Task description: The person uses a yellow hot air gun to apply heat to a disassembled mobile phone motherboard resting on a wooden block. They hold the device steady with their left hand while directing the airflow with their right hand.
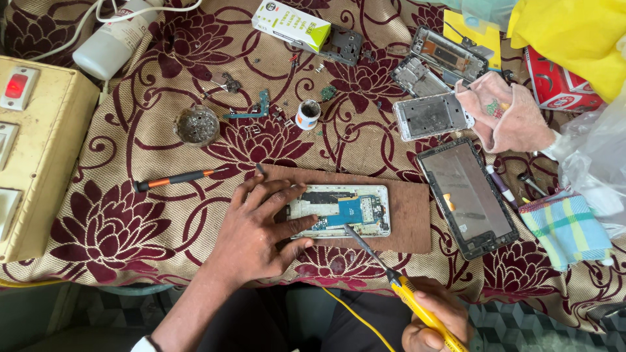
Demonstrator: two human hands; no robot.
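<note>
Maroon floral tablecloth (130,228), brown mat (411,215) on top. Head view: left hand (261,231) flat, fingers spread, pressing opened phone (339,210) just right of its fingertips. Right hand (433,322) closed around yellow soldering iron (398,287), partly cut off at frame bottom. Iron pointing up-left, tip on circuit board; phone's long axis running left-right.
</note>
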